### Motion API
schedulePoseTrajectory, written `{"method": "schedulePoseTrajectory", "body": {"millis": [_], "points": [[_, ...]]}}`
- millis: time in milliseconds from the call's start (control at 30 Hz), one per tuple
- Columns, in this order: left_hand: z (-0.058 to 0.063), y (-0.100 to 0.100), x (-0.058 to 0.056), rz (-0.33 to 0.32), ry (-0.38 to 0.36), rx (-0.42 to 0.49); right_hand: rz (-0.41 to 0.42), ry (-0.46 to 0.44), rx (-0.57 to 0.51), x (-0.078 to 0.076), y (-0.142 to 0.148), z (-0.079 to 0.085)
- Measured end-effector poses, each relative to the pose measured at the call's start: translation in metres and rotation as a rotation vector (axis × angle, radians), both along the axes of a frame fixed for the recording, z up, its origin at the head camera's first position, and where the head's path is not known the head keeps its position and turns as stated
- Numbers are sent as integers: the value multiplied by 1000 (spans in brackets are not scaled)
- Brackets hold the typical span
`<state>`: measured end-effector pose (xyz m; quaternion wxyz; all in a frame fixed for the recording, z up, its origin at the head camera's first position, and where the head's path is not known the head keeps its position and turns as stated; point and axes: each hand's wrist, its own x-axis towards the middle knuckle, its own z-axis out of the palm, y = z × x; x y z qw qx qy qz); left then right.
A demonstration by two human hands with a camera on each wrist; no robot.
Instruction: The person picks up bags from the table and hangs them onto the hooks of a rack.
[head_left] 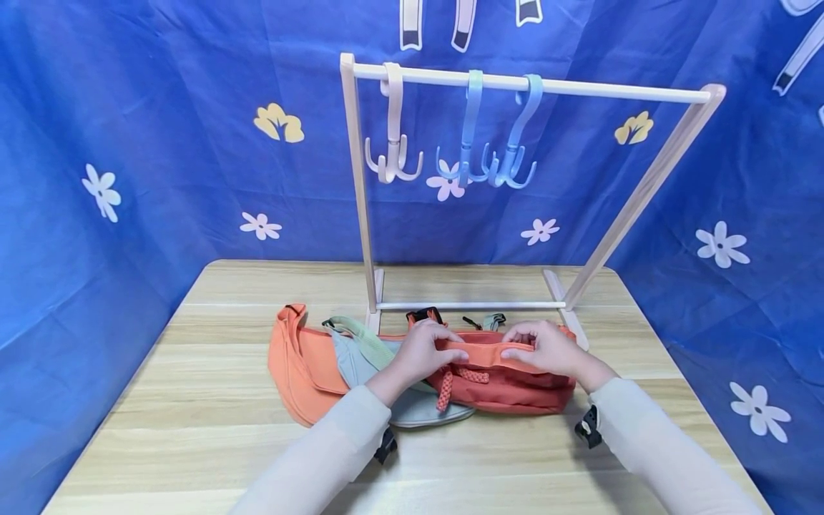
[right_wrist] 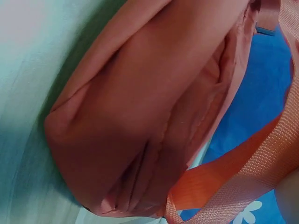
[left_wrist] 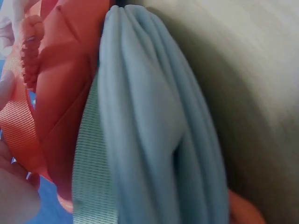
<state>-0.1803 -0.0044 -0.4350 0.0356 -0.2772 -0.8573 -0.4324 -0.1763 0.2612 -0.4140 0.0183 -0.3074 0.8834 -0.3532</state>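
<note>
Both hands hold an orange webbing strap [head_left: 486, 354] stretched above a red waist bag [head_left: 508, 393]. My left hand [head_left: 425, 349] pinches the strap toward its left part; my right hand [head_left: 548, 349] pinches it farther right. Braided red cords [head_left: 445, 390] hang at the bag's front. Left of the red bag, and partly under it, lies a grey-blue bag [left_wrist: 149, 112] with a pale green strap [left_wrist: 91, 158]. An orange bag [head_left: 302, 372] lies at the far left, partly covered by the grey-blue one. The right wrist view shows the red bag's side [right_wrist: 140, 107] close up.
Behind the bags stands a wooden rack [head_left: 634, 197] with a white top bar [head_left: 599, 87]. A pinkish-white hook [head_left: 394, 121] and two blue hooks [head_left: 472, 121] hang from it. Black buckles [head_left: 425, 315] show behind the red bag. Blue patterned cloth [head_left: 161, 179] surrounds the wooden table [head_left: 193, 429].
</note>
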Motion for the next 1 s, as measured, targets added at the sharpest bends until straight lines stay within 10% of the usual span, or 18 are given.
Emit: {"method": "schedulePoseTrajectory", "body": {"millis": [1000], "points": [[44, 4, -15, 1, 19, 121, -33, 57, -45, -7, -3, 56]]}}
